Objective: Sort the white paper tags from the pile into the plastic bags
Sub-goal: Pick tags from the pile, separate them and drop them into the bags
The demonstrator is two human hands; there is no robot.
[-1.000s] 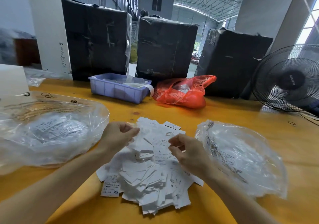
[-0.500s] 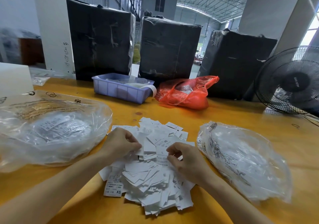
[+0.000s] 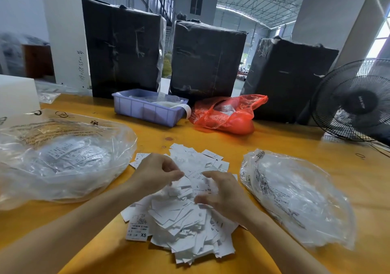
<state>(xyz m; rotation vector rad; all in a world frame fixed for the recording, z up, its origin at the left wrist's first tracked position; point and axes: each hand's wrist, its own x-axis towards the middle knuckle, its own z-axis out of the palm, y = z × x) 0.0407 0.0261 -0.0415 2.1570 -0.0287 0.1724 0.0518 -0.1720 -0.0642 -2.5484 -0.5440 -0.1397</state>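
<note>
While both hands work the tag pile [image 3: 179,216], tags lie at mixed angles, no common axis. Left hand [image 3: 156,173] pinches tags at the pile's far side; right hand [image 3: 221,193] hovers over it, fingers loosely spread. Clear bags flank the pile: left bag [image 3: 63,157], right bag [image 3: 295,195]. Orange table [image 3: 274,143], warehouse hall beyond.

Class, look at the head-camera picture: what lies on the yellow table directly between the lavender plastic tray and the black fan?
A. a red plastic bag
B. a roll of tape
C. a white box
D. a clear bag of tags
A: the red plastic bag sits on the table just right of the lavender tray and left of the black fan, in front of the black-wrapped boxes.
</note>
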